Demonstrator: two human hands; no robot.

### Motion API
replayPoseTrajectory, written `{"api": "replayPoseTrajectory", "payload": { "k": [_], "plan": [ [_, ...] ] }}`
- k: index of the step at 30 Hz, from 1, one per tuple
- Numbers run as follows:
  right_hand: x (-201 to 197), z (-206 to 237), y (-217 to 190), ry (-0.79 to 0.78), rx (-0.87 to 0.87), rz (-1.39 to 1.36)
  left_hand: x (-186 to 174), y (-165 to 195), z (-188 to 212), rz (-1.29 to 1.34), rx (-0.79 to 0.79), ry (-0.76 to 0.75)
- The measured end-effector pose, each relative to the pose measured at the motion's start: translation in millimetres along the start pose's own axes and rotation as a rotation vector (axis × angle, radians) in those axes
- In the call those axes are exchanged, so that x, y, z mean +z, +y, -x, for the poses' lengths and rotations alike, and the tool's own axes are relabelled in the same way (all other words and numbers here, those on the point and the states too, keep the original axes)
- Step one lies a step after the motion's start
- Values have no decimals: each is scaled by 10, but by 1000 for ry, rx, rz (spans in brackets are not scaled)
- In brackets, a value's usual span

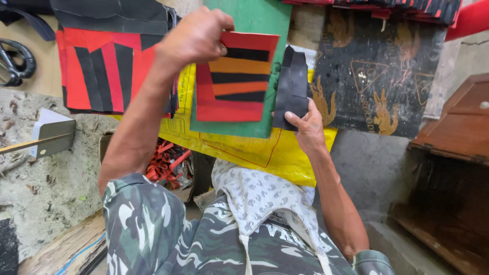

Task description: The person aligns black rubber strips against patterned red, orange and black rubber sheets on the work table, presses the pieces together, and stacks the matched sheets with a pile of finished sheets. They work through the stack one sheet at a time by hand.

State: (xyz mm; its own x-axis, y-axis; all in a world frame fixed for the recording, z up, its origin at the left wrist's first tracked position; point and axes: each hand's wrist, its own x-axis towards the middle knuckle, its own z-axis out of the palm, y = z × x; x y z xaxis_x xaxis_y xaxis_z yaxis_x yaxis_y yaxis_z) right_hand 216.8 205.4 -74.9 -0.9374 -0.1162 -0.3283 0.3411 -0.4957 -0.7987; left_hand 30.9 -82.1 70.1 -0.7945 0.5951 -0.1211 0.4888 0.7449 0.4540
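left hand point(196, 38): raised high, fingers curled shut in a pinch, knuckles toward the camera | left arm: bare forearm stretched up and forward, camouflage sleeve at the elbow | right hand point(305, 127): lower, thumb and fingers closed in a grip | right arm: bent, forearm bare, rising from lower right

Striped panel point(235, 76) in left hand point(196, 36), lying on board point(254, 20). Cut piece point(291, 87) just right of panel, right hand point(308, 127) touching its lower edge. Panel stack point(104, 69) left. Mat point(377, 71) right of piece. Sheet point(244, 147) under board. Scissors point(15, 63) far left.
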Motion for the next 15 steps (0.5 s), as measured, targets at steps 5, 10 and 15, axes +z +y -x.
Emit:
{"api": "replayPoseTrajectory", "payload": {
  "k": [5, 10, 15],
  "plan": [
    [64, -7, -32, 20, -2, -23, 993, 191, 455, 115, -19, 422],
    [117, 31, -1, 0, -95, -80, 1545, 608, 1251, 10, -474, 497],
    [70, -61, 149, 53, 94, -210, 1697, 655, 1357, 59, -662, 604]
  ]
}}
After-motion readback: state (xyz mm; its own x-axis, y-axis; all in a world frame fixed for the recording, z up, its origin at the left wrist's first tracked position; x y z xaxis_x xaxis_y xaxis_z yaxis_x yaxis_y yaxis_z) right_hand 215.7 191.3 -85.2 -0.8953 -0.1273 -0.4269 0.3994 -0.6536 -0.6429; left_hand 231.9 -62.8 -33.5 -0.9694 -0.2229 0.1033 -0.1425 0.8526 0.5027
